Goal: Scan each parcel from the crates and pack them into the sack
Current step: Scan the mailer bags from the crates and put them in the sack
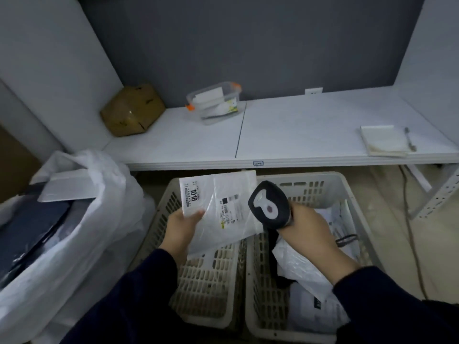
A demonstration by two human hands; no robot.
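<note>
My left hand grips a flat white parcel by its lower left edge, label side up, above the left crate. My right hand holds a black handheld scanner, its head right beside the parcel's label. The left crate looks bare under the parcel. The right crate holds several white plastic parcels. A white sack stands at the left, with dark parcels and a white box inside.
A white table runs across behind the crates. On it sit a brown cardboard box, a clear plastic container, and a white pad with a pen. A cable trails on the floor at right.
</note>
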